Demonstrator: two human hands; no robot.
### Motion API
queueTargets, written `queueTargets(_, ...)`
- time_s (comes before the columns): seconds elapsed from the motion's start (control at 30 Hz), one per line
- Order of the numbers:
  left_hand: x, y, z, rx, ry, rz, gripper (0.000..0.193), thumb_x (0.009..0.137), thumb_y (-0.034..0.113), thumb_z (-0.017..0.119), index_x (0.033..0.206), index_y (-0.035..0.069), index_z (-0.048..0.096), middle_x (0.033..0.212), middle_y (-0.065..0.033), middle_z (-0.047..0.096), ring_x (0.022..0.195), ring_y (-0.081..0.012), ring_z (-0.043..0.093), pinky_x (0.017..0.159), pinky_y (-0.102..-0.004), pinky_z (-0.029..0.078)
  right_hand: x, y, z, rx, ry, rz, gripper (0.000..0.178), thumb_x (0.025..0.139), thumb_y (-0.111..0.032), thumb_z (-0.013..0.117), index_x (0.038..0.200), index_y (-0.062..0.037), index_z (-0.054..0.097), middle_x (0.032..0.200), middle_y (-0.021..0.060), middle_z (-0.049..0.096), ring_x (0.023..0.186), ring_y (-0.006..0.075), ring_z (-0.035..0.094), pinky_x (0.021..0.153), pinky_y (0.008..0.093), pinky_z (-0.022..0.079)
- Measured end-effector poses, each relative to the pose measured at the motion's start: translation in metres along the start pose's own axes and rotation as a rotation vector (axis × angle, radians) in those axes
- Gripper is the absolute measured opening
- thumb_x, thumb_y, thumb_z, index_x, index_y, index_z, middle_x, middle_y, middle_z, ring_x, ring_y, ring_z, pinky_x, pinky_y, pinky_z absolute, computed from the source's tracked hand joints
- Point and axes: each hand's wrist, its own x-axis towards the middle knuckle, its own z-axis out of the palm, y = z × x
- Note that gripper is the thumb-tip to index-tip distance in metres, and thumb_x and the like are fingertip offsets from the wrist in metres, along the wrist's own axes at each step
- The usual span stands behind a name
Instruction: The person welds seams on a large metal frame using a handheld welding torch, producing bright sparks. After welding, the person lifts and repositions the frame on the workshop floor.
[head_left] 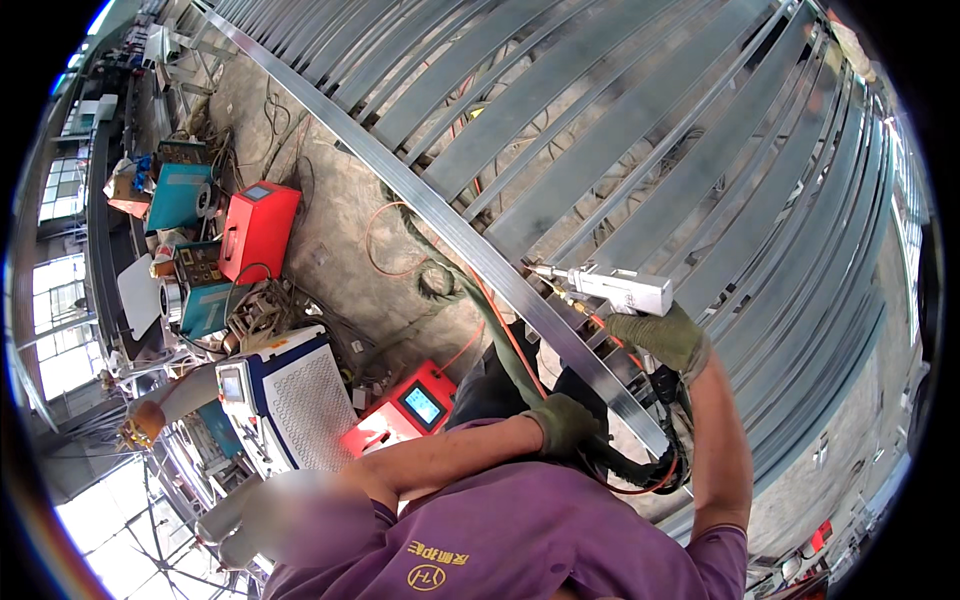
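My right hand, in a green work glove, is wrapped round the grip of a white handheld laser welding gun. The gun points left, its thin metal nozzle at the place where a flat slat meets the long square steel rail. A cable and an orange hose run down from the gun past the rail. My left hand, also gloved, is closed on the thick black hose in front of my body. Its fingertips are partly hidden.
Many parallel steel slats reach from the rail to the far right. On the floor at left stand a red machine box, teal machines, a white-and-blue cabinet and a red unit with a lit screen. Loose hoses lie on the concrete.
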Motion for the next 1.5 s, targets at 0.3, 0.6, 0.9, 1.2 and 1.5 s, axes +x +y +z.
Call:
queueTargets(0.3, 0.013, 0.019, 0.001, -0.032, 0.011, -0.08, 0.028, 0.084, 0.026, 0.072, 0.106, 0.011, 0.073, 0.104, -0.0131, 0.075, 0.101, -0.0352, 0.073, 0.087, -0.0479, 0.058, -0.002, 0.005, -0.016, -0.003, -0.074, -0.031, 0.054, 0.091, -0.022, 0.084, 0.137, -0.0052, 0.064, 0.1, 0.0056, 0.074, 0.075, 0.0099, 0.062, 0.064, 0.0295, 0.056)
queueTargets(0.6, 0.009, 0.023, 0.003, -0.107, 0.101, -0.156, 0.025, 0.082, 0.022, 0.07, 0.104, 0.01, 0.073, 0.101, -0.0146, 0.075, 0.1, -0.036, 0.073, 0.087, -0.0482, 0.057, -0.003, -0.018, -0.014, 0.082, -0.096, -0.069, 0.047, 0.091, -0.017, 0.082, 0.133, -0.0044, 0.064, 0.095, 0.0026, 0.069, 0.079, 0.0109, 0.062, 0.067, 0.0299, 0.054)
queueTargets(0.9, 0.005, 0.01, 0.027, -0.141, 0.181, -0.176, 0.027, 0.079, 0.021, 0.072, 0.104, 0.01, 0.072, 0.103, -0.0133, 0.074, 0.102, -0.0355, 0.071, 0.089, -0.0477, 0.056, -0.001, -0.022, -0.01, 0.095, -0.086, 0.016, 0.034, 0.092, -0.019, 0.082, 0.12, -0.0026, 0.071, 0.084, 0.0006, 0.067, 0.074, 0.0094, 0.06, 0.063, 0.0294, 0.051)
queueTargets(1.2, 0.009, 0.009, 0.023, -0.125, 0.185, -0.167, 0.027, 0.079, 0.02, 0.071, 0.104, 0.01, 0.071, 0.103, -0.0126, 0.073, 0.102, -0.0344, 0.071, 0.089, -0.0475, 0.055, 0.002, -0.013, -0.009, 0.064, -0.074, -0.009, 0.041, 0.091, -0.019, 0.083, 0.127, -0.0039, 0.07, 0.089, 0.0009, 0.069, 0.075, 0.009, 0.061, 0.064, 0.0285, 0.053)
queueTargets(1.5, 0.009, 0.011, 0.017, -0.129, 0.173, -0.183, 0.024, 0.079, 0.019, 0.071, 0.101, 0.009, 0.072, 0.1, -0.0129, 0.074, 0.099, -0.035, 0.072, 0.087, -0.0481, 0.056, 0.002, -0.015, -0.007, 0.074, -0.082, 0.0, 0.048, 0.092, -0.021, 0.083, 0.134, -0.0054, 0.067, 0.093, 0.0009, 0.069, 0.077, 0.0094, 0.061, 0.065, 0.0285, 0.054)
